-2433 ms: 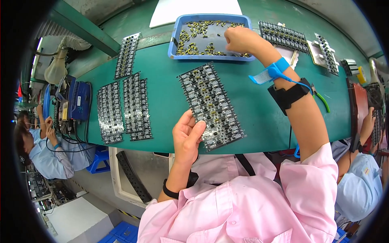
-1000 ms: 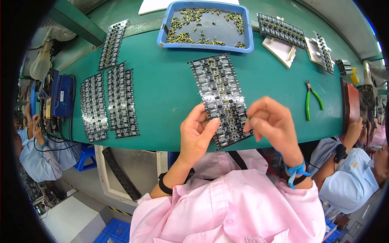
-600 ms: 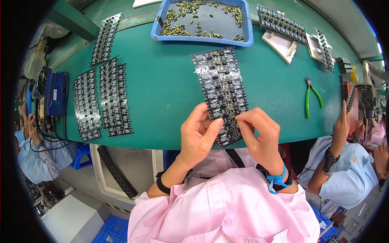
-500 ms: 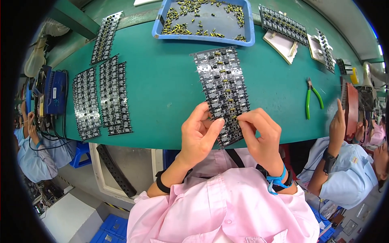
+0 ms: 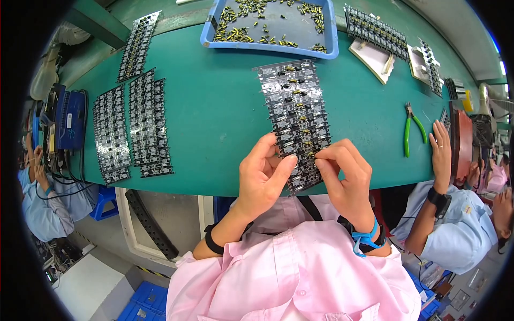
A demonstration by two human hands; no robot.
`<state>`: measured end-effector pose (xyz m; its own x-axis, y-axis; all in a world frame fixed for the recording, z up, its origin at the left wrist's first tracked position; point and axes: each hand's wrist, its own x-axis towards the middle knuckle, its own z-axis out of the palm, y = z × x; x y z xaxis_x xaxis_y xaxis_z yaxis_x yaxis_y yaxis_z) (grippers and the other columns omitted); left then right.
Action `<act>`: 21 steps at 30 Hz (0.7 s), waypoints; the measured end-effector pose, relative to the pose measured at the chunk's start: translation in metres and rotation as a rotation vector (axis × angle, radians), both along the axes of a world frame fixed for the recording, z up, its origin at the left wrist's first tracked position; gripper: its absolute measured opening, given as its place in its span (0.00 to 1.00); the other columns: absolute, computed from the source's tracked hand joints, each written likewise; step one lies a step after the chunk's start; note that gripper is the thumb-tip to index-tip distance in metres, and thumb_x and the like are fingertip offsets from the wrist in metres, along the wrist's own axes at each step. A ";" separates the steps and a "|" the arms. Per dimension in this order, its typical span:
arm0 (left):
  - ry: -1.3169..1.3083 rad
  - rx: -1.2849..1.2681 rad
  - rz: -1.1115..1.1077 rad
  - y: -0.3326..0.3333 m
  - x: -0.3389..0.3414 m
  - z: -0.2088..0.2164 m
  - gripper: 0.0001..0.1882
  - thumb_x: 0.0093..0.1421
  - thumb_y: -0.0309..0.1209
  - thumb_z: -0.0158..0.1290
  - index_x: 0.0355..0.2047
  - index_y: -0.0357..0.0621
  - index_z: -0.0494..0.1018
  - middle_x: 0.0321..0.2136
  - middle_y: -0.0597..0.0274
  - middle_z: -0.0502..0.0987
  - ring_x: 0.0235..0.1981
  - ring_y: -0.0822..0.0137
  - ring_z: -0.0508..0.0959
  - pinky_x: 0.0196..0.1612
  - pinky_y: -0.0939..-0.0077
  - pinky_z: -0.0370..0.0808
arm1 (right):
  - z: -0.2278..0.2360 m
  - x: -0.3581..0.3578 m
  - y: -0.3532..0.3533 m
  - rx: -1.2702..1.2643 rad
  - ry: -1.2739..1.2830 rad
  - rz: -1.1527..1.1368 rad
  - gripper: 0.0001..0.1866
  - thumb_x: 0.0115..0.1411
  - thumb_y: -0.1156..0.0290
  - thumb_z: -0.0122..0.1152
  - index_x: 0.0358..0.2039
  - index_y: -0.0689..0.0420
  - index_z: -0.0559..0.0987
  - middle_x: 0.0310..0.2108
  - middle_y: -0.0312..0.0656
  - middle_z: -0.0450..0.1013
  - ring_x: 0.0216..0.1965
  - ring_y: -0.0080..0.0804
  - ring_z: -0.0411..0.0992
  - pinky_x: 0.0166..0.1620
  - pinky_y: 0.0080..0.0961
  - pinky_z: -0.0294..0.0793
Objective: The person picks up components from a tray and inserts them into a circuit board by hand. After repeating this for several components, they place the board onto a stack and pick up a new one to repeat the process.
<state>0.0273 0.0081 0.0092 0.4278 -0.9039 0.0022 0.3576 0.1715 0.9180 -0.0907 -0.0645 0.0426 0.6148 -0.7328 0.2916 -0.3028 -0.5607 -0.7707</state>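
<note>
A long dark circuit board panel [image 5: 295, 109] slants toward me over the green bench, small black and yellow-black parts running down its middle. My left hand [image 5: 263, 174] grips its near left edge, thumb on top and fingers partly hidden underneath. At the near right side my right hand [image 5: 348, 170] is closed in a pinch, its fingertips touching the board's surface beside the row of yellow-black parts. Whatever lies between those fingertips is too small to make out. Beyond the panel's far end stands a blue tray [image 5: 270, 50] holding many loose yellow-black cylindrical components.
More board panels [image 5: 111, 131] lie on the left. Green-handled cutters [image 5: 407, 139] rest at the right, nearer than a white fixture [image 5: 373, 60] with another panel [image 5: 376, 33] on it. A co-worker's hand [image 5: 441, 152] is at the bench's right edge.
The co-worker's hand at the right has turned and lowered to the bench. My hands keep nearly the same hold on the panel; the view has shifted slightly.
</note>
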 end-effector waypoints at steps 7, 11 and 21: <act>0.029 0.000 -0.003 0.000 -0.001 -0.001 0.17 0.49 0.17 0.44 0.40 0.30 0.57 0.32 0.57 0.68 0.29 0.77 0.69 0.27 0.88 0.66 | 0.000 0.002 0.001 0.016 0.047 0.006 0.04 0.42 0.84 0.52 0.19 0.63 0.67 0.16 0.38 0.60 0.15 0.23 0.58 0.17 0.17 0.55; 0.035 -0.005 -0.011 0.000 -0.001 -0.003 0.17 0.49 0.17 0.44 0.40 0.30 0.57 0.31 0.58 0.68 0.28 0.78 0.69 0.26 0.88 0.66 | 0.000 0.003 0.001 0.018 0.047 -0.007 0.04 0.42 0.84 0.52 0.18 0.63 0.67 0.15 0.38 0.59 0.14 0.23 0.56 0.17 0.17 0.53; 0.034 -0.010 0.011 0.000 0.000 -0.002 0.17 0.49 0.17 0.44 0.40 0.30 0.57 0.30 0.59 0.68 0.28 0.77 0.69 0.26 0.89 0.65 | -0.002 0.005 0.001 -0.031 0.021 0.003 0.05 0.41 0.85 0.52 0.18 0.63 0.67 0.15 0.39 0.59 0.15 0.25 0.56 0.17 0.18 0.54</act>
